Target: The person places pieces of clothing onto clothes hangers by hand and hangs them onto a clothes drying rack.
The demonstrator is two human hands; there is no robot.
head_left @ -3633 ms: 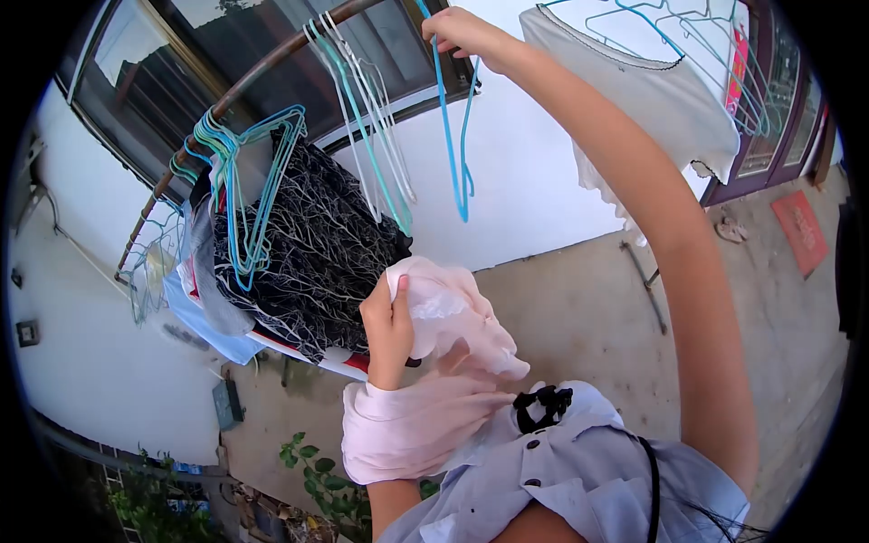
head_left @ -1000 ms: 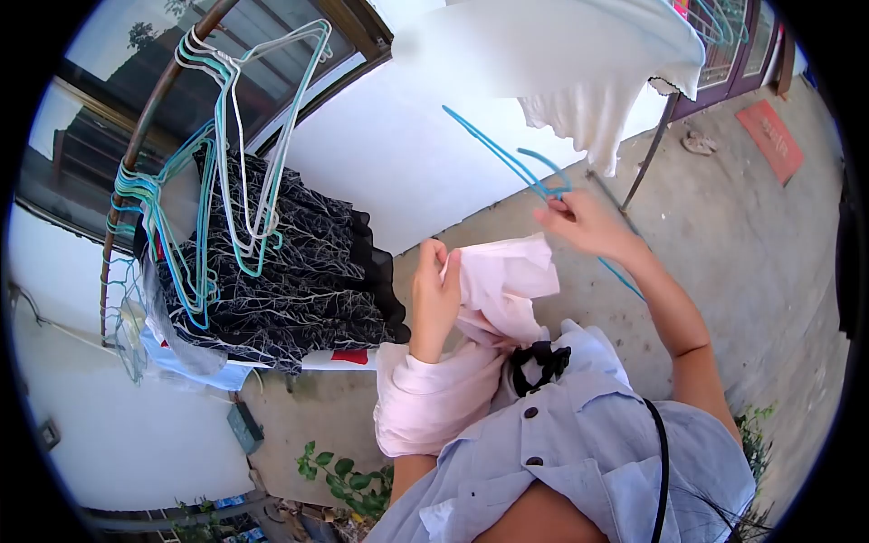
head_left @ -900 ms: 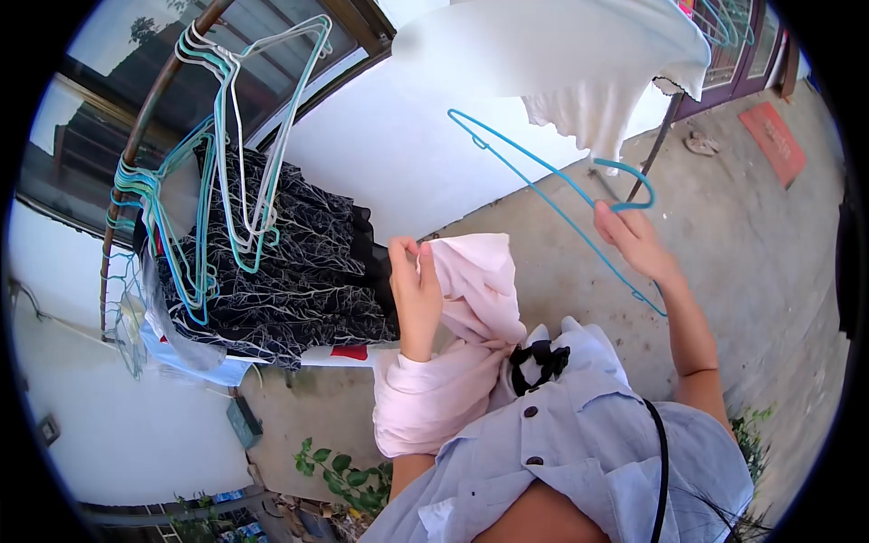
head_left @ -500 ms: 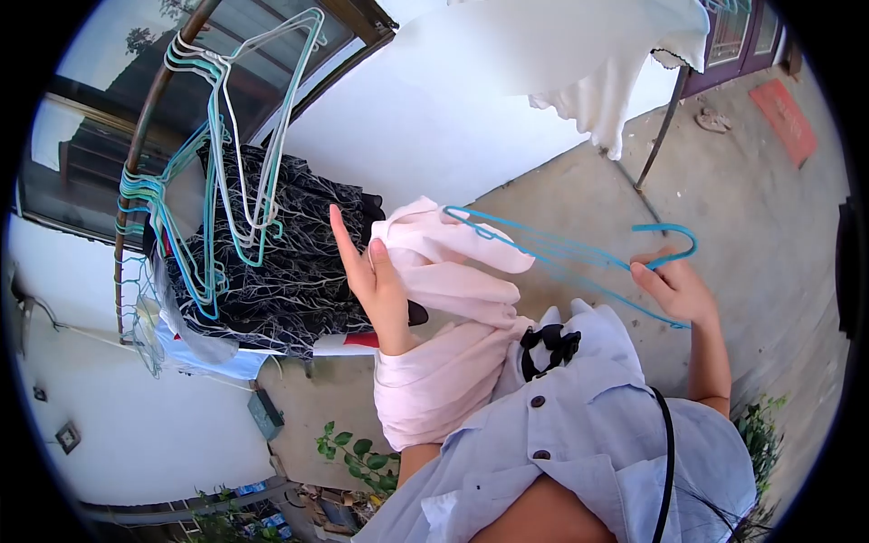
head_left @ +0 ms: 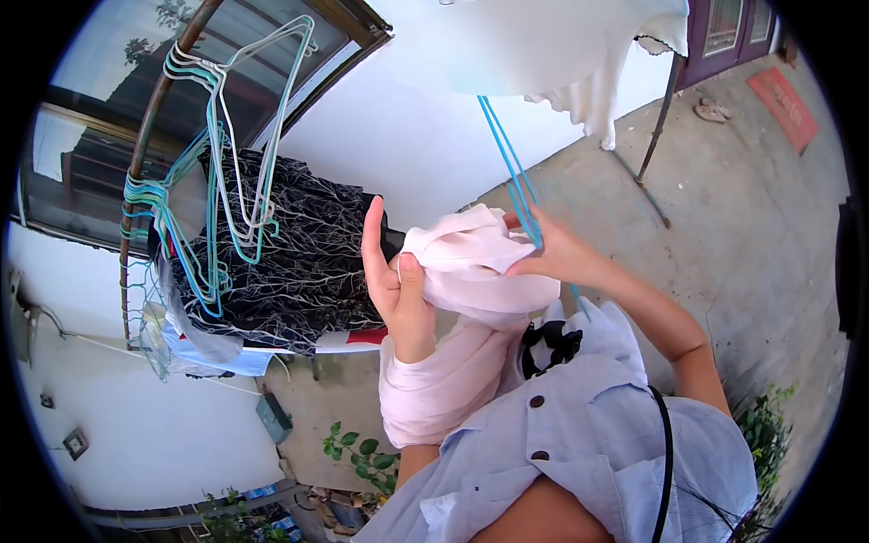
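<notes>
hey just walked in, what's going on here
A person in a grey-blue shirt is handling a pink garment and a blue hanger. The left hand holds the garment, which is also bunched around that arm. The right hand grips the hanger right by the cloth. On the person's left, more hangers hang on a rail, near a black patterned garment.

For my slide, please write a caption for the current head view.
Left hand touching pale pink cloth, right hand gripping a blue hanger, near a hung black patterned garment.
</notes>
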